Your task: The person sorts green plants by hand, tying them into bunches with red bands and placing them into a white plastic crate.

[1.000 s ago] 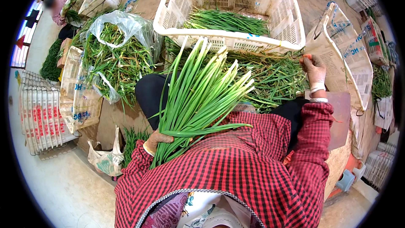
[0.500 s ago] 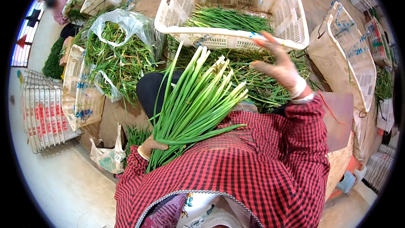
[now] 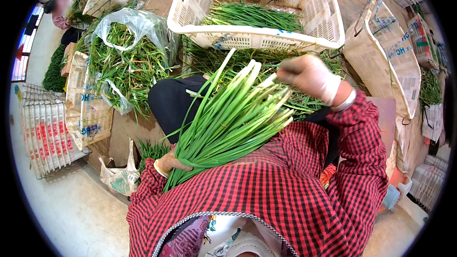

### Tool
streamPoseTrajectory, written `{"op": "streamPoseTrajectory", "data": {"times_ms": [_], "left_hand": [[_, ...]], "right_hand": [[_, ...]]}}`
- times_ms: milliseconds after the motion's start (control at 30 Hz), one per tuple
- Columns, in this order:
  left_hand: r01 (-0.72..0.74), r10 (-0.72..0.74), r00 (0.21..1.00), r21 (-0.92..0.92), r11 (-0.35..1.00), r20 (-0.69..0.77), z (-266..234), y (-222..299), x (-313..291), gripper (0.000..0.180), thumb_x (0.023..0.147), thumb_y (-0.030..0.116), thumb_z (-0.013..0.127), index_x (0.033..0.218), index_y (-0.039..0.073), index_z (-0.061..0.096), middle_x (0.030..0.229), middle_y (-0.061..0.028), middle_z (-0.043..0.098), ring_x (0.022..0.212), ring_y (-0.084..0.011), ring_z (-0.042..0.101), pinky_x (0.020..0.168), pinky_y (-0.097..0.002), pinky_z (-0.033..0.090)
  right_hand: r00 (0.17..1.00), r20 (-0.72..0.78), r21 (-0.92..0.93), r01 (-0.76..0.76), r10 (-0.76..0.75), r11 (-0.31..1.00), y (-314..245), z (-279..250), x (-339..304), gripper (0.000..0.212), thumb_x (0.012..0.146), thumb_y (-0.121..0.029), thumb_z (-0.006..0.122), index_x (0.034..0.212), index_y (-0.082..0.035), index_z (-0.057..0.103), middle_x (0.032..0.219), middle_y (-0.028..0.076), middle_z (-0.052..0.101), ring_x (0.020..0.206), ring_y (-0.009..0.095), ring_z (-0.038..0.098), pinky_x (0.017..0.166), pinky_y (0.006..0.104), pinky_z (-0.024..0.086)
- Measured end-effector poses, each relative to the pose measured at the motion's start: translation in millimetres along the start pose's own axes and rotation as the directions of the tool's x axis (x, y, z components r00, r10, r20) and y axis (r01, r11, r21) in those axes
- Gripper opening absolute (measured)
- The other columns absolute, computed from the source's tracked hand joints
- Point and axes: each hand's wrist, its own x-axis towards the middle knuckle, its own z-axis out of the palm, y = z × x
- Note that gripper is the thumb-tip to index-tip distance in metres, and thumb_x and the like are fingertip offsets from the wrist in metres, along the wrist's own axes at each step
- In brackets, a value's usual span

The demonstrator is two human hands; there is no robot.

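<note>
My left hand (image 3: 172, 163), in a pale glove, is closed around the leafy lower end of a bunch of garlic chives (image 3: 221, 123). The bunch lies slanted over my lap, its whitish stem ends fanned out up and to the right. By those stem ends is my right hand (image 3: 312, 78), gloved and wrapped in white at the wrist. Its fingers bend toward the stems but are smeared by motion, so I cannot tell whether they pinch any.
Ahead stands a white plastic crate (image 3: 257, 35) with chives (image 3: 252, 16) inside. Loose leaves (image 3: 304, 100) lie before it. A clear bag (image 3: 133, 24) of greens is at left, a tilted crate (image 3: 385, 57) at right. Another person (image 3: 64, 9) works at far left.
My right hand has swung from spread fingers near the crate's rim down and inward to the stem ends. The bunch has shifted slightly right, still in my left hand.
</note>
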Motion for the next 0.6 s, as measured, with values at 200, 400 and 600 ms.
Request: {"op": "streamPoseTrajectory", "data": {"times_ms": [200, 400, 600], "left_hand": [[-0.065, 0.064, 0.992, -0.001, 0.998, -0.108, -20, -15, -1, 0.087, 0.059, -0.004, 0.075, 0.138, 0.006, 0.039, 0.129, -0.0118, 0.053, 0.118, -0.0251, 0.05, 0.103, -0.0377, 0.036], [0.031, -0.062, 0.974, -0.142, 0.989, -0.218, -7, -7, -1, 0.082, 0.062, -0.002, 0.076, 0.136, 0.006, 0.042, 0.128, -0.0096, 0.054, 0.118, -0.0241, 0.05, 0.103, -0.0376, 0.037], [-0.031, 0.026, 0.961, -0.016, 0.999, -0.275, 14, 10, -1, 0.078, 0.061, -0.008, 0.066, 0.135, 0.002, 0.041, 0.128, -0.0174, 0.053, 0.119, -0.0317, 0.051, 0.106, -0.0434, 0.034]], "right_hand": [[0.671, -0.536, 0.332, -0.392, 0.513, 0.858, 109, -38, -48, 0.022, 0.086, -0.024, 0.064, 0.093, -0.005, 0.069, 0.068, 0.001, 0.062, 0.056, 0.006, 0.05, 0.05, 0.0211, 0.04], [0.914, 0.147, 0.813, -0.33, 0.379, 0.48, -26, 36, -14, 0.027, 0.087, -0.025, 0.065, 0.102, -0.002, 0.065, 0.07, -0.002, 0.058, 0.051, 0.003, 0.046, 0.044, 0.0181, 0.036], [0.948, 0.159, 0.924, -0.241, 0.276, 0.297, -40, 71, 0, 0.021, 0.09, -0.024, 0.061, 0.091, -0.003, 0.06, 0.062, -0.003, 0.053, 0.047, 0.002, 0.043, 0.042, 0.0171, 0.033]]}}
